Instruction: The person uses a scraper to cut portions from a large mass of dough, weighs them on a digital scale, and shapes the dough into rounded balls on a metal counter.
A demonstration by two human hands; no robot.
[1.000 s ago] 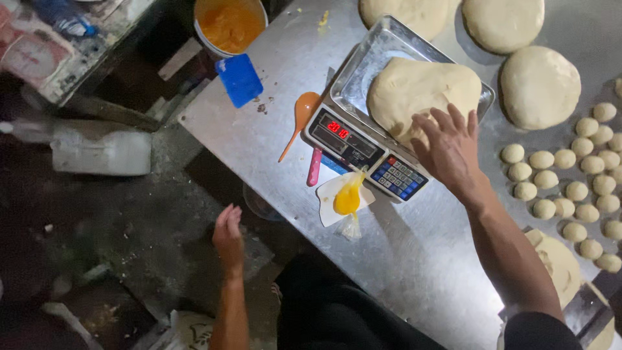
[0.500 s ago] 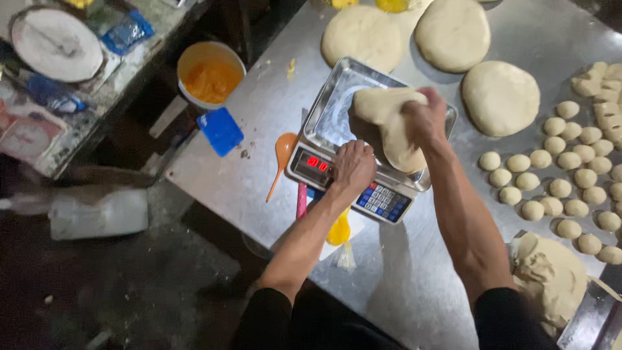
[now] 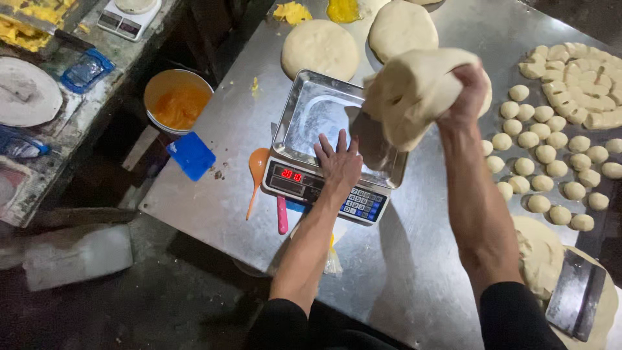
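Over the scale pan [image 3: 304, 110], right hand [image 3: 468, 97] has a big dough lump [image 3: 414, 94] lifted clear — fingers clenched into its upper right side, the mass sagging down and to the left of the fist. Lump's long axis runs roughly upper right to lower left; its low end hangs above the pan's right half, not touching as far as I can tell.

Left hand [image 3: 338, 163] lies flat on the pan's near rim, fingers spread wide, holding nothing. It sits just beside and below the hanging end of the lump, so it's the nearer free hand; the lump lies up and to the right of its fingertips.

Pan looks bare, only a floury smear. Scale [image 3: 324, 185] has its red readout lit at the front left.

Around it on the steel table [image 3: 214, 201]:
- two flat dough rounds [image 3: 321, 48] behind the pan
- rows of small dough balls [image 3: 551, 162] to the right
- another dough mass with a bench scraper [image 3: 575, 295] on it, near right corner
- orange spoon [image 3: 257, 170] and pink handle [image 3: 282, 215] just left of the scale
- blue scraper [image 3: 192, 155] and a bowl of orange paste [image 3: 178, 102] near the table's left edge
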